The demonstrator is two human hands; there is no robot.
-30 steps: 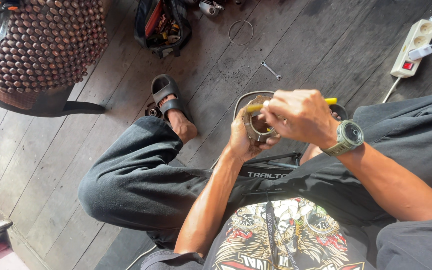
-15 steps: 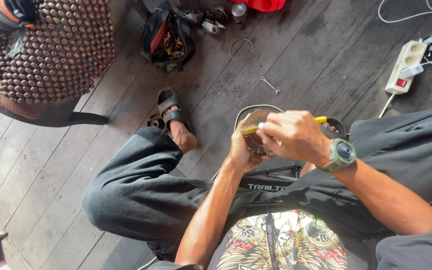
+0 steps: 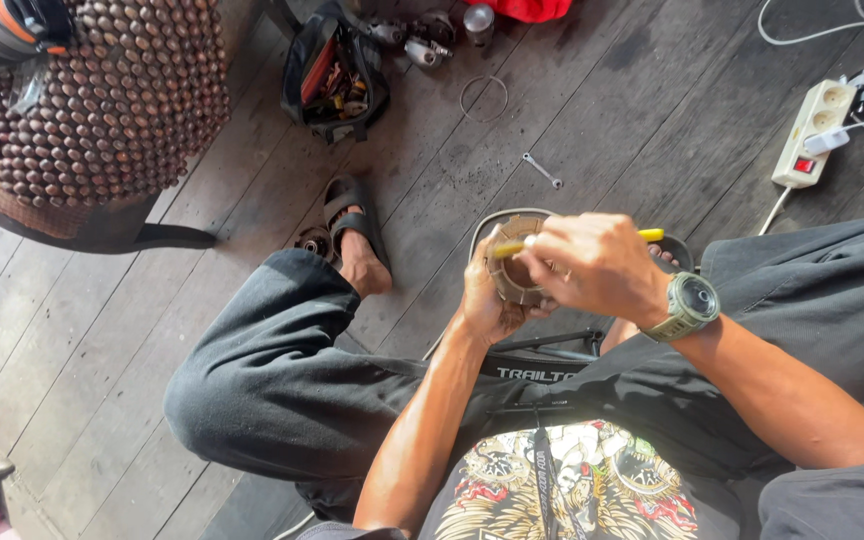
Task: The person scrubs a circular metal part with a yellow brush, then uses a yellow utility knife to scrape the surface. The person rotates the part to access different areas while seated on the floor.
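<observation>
My left hand (image 3: 487, 305) cups a round, ring-shaped metal part (image 3: 512, 270) with a brownish inside, held above my lap. Over it, my right hand (image 3: 592, 265) grips a slim yellow-handled tool (image 3: 652, 236) whose tip lies across the ring's rim. A watch (image 3: 690, 304) is on my right wrist. The ring's far side is hidden by my right hand.
A small spanner (image 3: 542, 170) and a thin wire ring (image 3: 483, 97) lie on the dark plank floor. An open tool bag (image 3: 337, 70) sits further off, a white power strip (image 3: 814, 130) at right. A beaded seat (image 3: 112, 110) stands at left. My sandalled foot (image 3: 357, 240) rests ahead.
The view has shifted slightly downward, so floor items sit lower in frame. Both hands keep hold of the ring and the yellow tool, with only small movement.
</observation>
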